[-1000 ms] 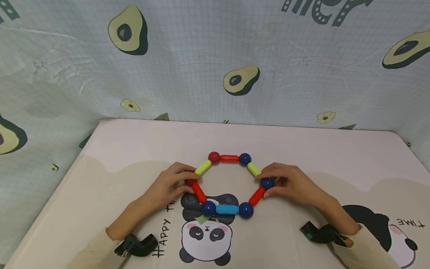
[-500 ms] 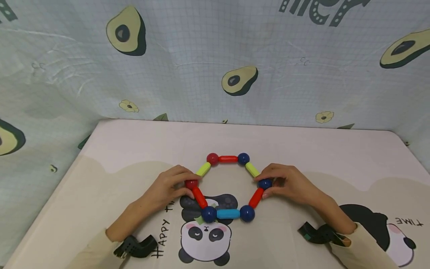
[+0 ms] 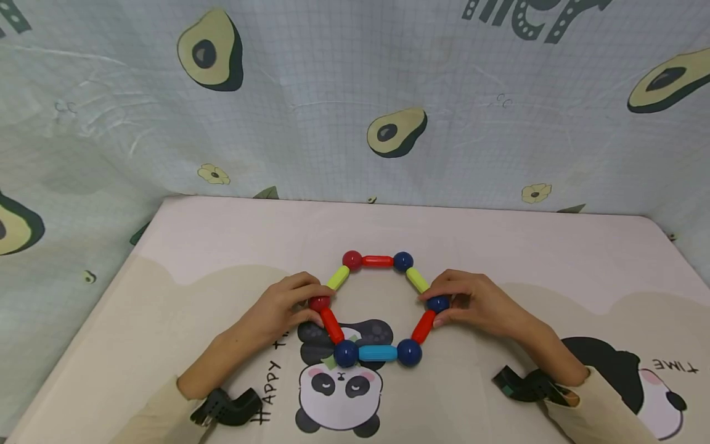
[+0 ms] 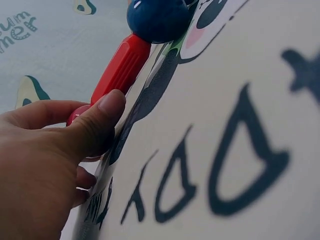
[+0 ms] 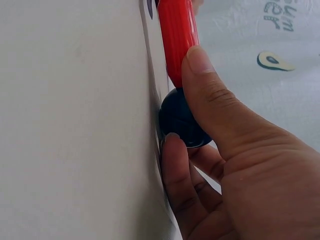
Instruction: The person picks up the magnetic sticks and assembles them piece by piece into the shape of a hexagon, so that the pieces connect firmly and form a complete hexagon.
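A six-sided ring of toy balls and rods lies on the table in the head view. My left hand (image 3: pixel 294 299) pinches the red ball (image 3: pixel 319 304) at its left corner; the thumb also touches the adjoining red rod (image 4: pixel 120 70) in the left wrist view. At the right corner, my right hand (image 3: pixel 471 299) grips a blue ball (image 5: pixel 182 120), its thumb along a second red rod (image 5: pixel 178 37). A light blue rod (image 3: pixel 378 353) joins two blue balls on the near side. The far side has a red rod (image 3: pixel 378 261) between a red ball (image 3: pixel 352 260) and a blue ball (image 3: pixel 403 261). Yellow-green rods (image 3: pixel 338 278) form the two upper slanted sides.
The pale table cover (image 3: pixel 233 228) carries a printed panda (image 3: pixel 341 394) just below the ring. A patterned avocado curtain (image 3: pixel 310 92) hangs behind the table's far edge. Black camera mounts (image 3: pixel 226 407) sit on both wrists.
The ring's near side with the light blue rod has shifted slightly toward me, and the right corner a little left. Both hands keep hold of the same corner balls.
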Tool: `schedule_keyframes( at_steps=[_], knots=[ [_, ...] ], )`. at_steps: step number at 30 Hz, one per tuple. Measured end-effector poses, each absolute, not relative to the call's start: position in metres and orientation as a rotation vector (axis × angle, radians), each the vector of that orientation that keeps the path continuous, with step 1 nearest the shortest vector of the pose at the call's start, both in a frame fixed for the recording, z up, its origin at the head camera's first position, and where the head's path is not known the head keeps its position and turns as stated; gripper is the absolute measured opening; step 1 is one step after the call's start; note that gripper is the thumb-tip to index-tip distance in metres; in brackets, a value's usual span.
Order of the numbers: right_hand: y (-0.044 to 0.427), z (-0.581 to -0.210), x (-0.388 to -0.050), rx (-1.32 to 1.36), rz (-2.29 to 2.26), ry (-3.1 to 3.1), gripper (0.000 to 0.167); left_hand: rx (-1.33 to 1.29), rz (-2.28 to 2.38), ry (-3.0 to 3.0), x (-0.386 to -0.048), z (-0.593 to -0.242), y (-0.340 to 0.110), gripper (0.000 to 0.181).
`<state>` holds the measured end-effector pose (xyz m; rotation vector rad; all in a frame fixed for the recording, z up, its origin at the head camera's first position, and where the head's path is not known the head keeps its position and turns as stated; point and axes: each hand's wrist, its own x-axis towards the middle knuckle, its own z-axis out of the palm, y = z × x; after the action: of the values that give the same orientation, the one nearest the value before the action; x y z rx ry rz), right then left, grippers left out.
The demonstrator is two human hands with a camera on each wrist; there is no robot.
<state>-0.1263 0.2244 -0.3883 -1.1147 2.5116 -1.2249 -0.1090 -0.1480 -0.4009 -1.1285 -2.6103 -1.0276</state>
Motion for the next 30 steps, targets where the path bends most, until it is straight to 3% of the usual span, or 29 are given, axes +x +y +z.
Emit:
schedule_keyframes(
  at_steps=[13,30],
  knots=[
    [0.2233,-0.3835,-0.1246,-1.120,-1.031,2.554,0.029,-1.240,-0.815,-2.643,-0.1132,-0.4001,-0.1479,0.042],
    [0.2248,-0.3815,-0.1257,-1.134,-1.028,2.541,0.029,-1.250,-0.875,-2.622,-0.1123,-0.3959,-0.1527,0.040]
  ],
)
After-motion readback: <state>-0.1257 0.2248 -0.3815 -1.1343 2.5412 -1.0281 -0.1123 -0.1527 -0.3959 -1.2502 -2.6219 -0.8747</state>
